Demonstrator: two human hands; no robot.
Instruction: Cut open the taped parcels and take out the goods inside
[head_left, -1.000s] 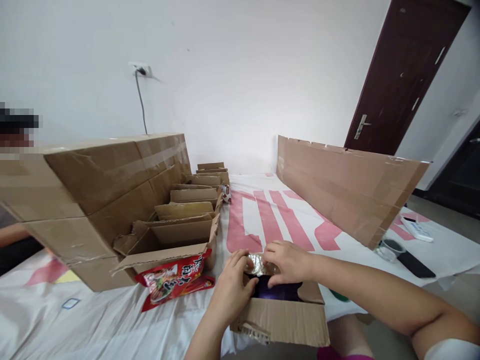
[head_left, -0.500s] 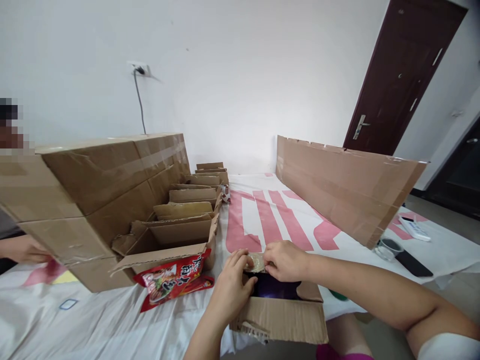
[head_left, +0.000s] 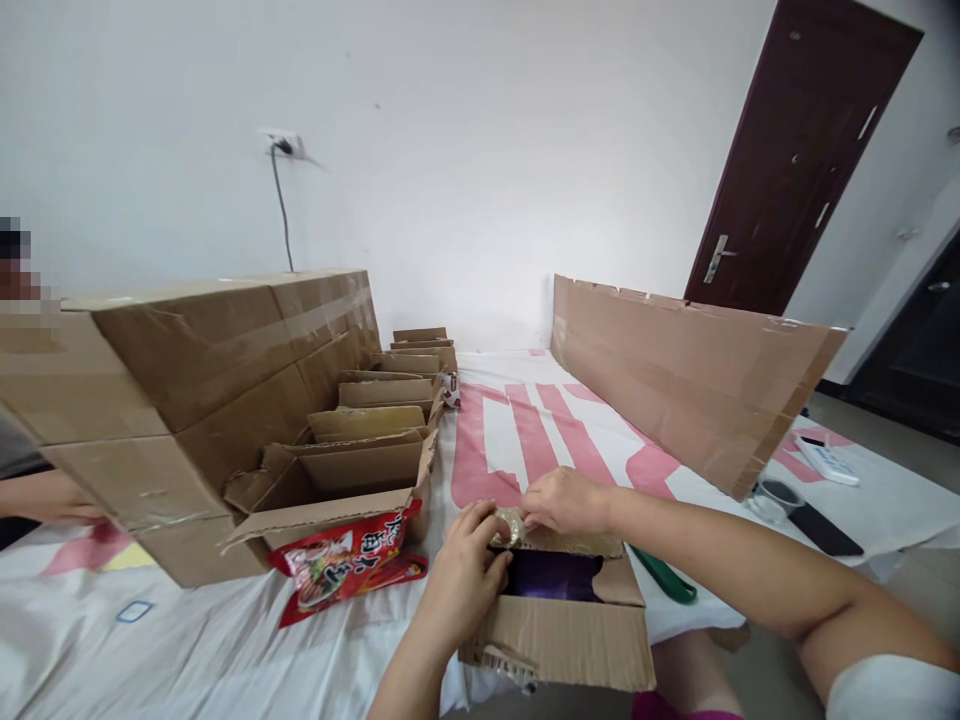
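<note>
My left hand is closed around a roll of clear, yellowish packing tape, held over the far left corner of a small cardboard box. The fingers of my right hand pinch at the right edge of that roll; whether a strip of tape is lifted cannot be made out. The box stands open at the near table edge, with something purple and shiny inside it. Just left of my left hand, a red food packet leans against a row of open cardboard boxes.
A tall cardboard wall runs along the left; a cardboard panel stands on the right. By it lie a clear cup and a black phone. A green strap rests beside the box. Another person's hand shows far left.
My right hand has shifted slightly up and left along the tape roll, uncovering more of the green strap and the box's far edge. My left hand keeps its hold.
</note>
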